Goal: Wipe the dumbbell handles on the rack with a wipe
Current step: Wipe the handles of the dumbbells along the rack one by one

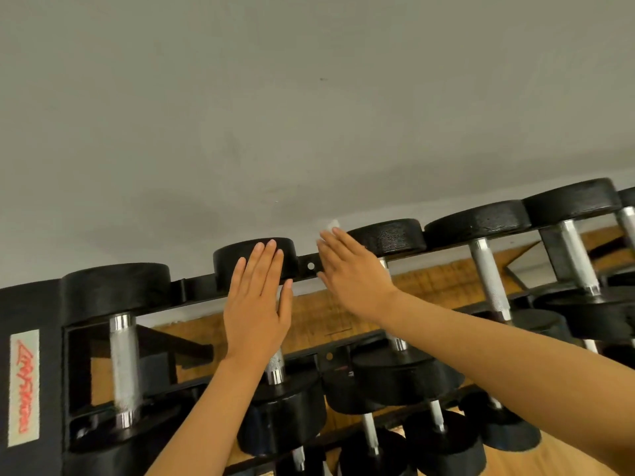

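Observation:
A black rack [32, 304] holds a top row of black dumbbells with knurled silver handles. My left hand [256, 304] is flat with straight fingers over the second dumbbell, covering most of its handle [275, 367] and reaching its far head [240, 255]. My right hand [350, 273] is also flat, lying across the rack's back rail beside the third dumbbell's far head [388, 235]. A corner of a white wipe [332, 225] pokes out past its fingertips. The rest of the wipe is hidden under the hand. The first handle [124, 362] and fourth handle [489, 280] are uncovered.
A grey wall [309, 115] rises right behind the rack. A lower tier of dumbbells [443, 438] sits below, over a wooden floor [556, 455]. A white label with red lettering [24, 386] marks the rack's left end post. A fifth handle [579, 259] lies at the right.

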Available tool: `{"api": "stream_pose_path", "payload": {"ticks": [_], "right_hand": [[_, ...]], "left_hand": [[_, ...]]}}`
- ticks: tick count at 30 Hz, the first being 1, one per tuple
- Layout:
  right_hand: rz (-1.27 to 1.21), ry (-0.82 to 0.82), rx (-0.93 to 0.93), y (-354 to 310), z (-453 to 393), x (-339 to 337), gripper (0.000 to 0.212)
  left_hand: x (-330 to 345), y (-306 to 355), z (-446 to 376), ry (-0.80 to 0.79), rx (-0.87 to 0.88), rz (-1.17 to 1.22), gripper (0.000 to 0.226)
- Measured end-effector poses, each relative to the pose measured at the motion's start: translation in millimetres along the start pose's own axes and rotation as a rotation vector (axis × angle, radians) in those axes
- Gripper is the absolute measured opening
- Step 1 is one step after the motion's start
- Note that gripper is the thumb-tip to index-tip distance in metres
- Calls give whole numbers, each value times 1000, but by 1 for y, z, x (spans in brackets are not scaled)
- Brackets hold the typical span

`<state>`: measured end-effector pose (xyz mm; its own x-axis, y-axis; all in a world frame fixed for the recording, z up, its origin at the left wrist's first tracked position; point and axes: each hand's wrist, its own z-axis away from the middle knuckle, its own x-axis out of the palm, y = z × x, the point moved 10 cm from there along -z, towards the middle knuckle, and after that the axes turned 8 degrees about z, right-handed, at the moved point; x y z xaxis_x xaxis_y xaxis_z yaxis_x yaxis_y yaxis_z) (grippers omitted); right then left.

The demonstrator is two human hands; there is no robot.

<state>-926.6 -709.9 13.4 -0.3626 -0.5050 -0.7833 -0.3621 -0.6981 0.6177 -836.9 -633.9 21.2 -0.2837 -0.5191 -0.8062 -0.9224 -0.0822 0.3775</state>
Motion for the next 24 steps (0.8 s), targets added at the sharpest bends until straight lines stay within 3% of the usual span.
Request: {"api": "stream_pose_path", "payload": {"ticks": [2,7,11,13,17,20,24], "right_hand": [[49,2,-26,0,1,-2,53],[-332,367,255,61,49,-7,48],[-782,360,594,99,89,31,59],[-906,360,641,99,94,44,63],[-832,377,604,102,80,32,58],[-564,385,417,85,51,3,51],[-420,425,124,61,41,-6,48]], "left_hand": [[-1,1,-1,-10,5,6,54],[0,-2,0,-64,-4,8,55],[-2,0,0,-43,-16,17,54],[-1,1,0,-31,-21,4,54],[1,3,1,-13,-58,-1,53],[1,5,0,-13,-59,-29,53],[2,5,0,-42,-72,-76,55]]}}
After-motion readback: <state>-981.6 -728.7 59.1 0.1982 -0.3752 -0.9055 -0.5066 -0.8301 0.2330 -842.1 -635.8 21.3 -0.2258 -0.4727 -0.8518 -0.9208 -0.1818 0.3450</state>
